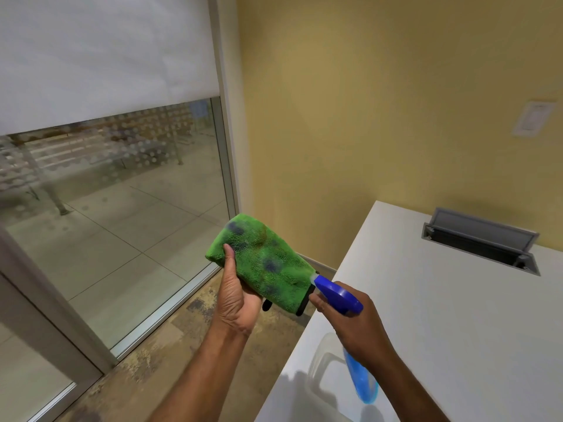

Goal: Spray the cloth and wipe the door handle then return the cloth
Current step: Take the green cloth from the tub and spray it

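So our right hand [356, 327] is wrapped around the spray bottle [338, 295], nozzle right at the near end of the cloth [259, 260]. Left hand [236, 295] grips the cloth, long axis running up-left away from the nozzle. White table [457, 330] to the right, glass wall [122, 193] left; no door handle in view.

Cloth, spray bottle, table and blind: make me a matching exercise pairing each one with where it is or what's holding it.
Things:
1. cloth
2. spray bottle
3. table
4. blind

Places:
A. in the right hand
B. over the top of the window
C. in the left hand
D. below the right hand, against the yellow wall

Pairs: 1-C, 2-A, 3-D, 4-B
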